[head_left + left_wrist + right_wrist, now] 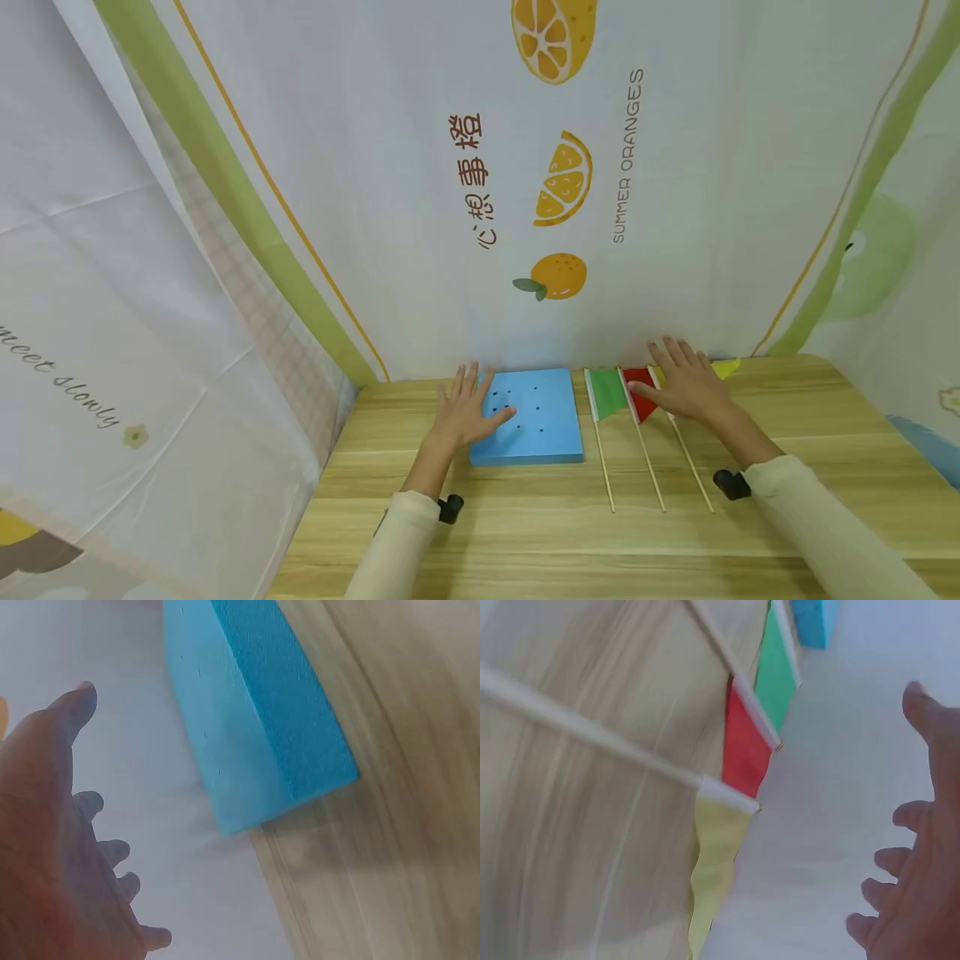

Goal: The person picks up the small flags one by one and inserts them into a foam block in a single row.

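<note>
A blue foam block [558,437] with several small holes in its top lies on the table. My left hand [467,412] is over its left side, fingers spread and holding nothing; the left wrist view shows the hand apart from the block [232,712]. To the block's right lie three small flags on thin wooden sticks: a green flag [606,392], a red flag [639,392] and a yellow flag [716,847]. Above the red and yellow ones is my right hand [688,385], fingers spread, nothing in it. It partly covers the yellow flag in the head view.
The wood-grain table [525,533] ends at the back against a white hanging cloth [405,250] printed with oranges. Another printed cloth [150,292] hangs along the left side. The flag sticks point toward the table's front.
</note>
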Motion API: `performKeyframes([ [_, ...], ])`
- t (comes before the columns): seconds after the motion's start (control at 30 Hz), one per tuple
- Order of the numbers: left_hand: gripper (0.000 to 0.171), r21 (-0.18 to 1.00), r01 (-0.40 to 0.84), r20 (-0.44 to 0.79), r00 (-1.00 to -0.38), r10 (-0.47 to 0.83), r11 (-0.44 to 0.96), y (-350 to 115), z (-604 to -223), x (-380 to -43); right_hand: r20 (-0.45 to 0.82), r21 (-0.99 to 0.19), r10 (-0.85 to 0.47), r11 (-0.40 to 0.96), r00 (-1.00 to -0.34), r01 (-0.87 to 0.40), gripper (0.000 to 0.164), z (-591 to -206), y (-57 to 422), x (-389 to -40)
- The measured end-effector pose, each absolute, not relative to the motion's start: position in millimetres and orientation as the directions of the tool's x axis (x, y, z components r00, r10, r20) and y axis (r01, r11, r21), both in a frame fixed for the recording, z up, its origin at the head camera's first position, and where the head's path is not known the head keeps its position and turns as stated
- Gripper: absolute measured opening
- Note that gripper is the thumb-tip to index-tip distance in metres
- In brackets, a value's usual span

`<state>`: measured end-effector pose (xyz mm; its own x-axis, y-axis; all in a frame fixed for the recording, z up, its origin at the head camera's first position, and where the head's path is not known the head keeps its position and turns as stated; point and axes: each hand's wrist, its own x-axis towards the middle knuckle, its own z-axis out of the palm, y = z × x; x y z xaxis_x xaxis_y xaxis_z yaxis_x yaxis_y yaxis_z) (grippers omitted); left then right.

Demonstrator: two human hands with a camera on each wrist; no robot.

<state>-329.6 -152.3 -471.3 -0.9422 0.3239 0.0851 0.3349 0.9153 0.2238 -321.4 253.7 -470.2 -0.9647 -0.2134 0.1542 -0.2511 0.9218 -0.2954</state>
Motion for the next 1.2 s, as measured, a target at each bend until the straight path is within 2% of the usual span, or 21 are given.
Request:
performKeyframes([
  [0.17,0.090,0.228,0.382,0.114,-0.924,0.365,0.896,-151,-476,-322,0.227,-0.324,-0.230,0.898,-0.946,-0.296,0.088,-473,236,-314],
  [0.4,0.081,0.206,0.469,0.149,-0.883,0.446,0.859,-145,-489,-312,0.312,-0.418,-0.249,0.830,-0.917,-0.368,0.064,-486,205,-303],
  [0.63,0.078,0.206,0.513,0.135,-0.858,0.495,0.833,-138,-509,-307,0.206,-0.521,-0.225,0.799,-0.952,-0.301,0.043,-508,183,-294],
  [0.83,0.075,0.203,0.519,0.103,-0.855,0.509,0.830,-135,-521,-304,0.138,-0.542,-0.191,0.806,-0.972,-0.236,0.022,-523,173,-291],
  [0.97,0.072,0.208,0.522,0.103,-0.853,0.513,0.827,-135,-525,-302,0.116,-0.526,-0.157,0.828,-0.981,-0.195,0.027,-531,168,-292],
  [1.2,0.069,0.209,0.525,0.090,-0.851,0.518,0.825,-134,-527,-300,0.084,-0.544,-0.102,0.828,-0.991,-0.131,0.045,-540,160,-295],
])
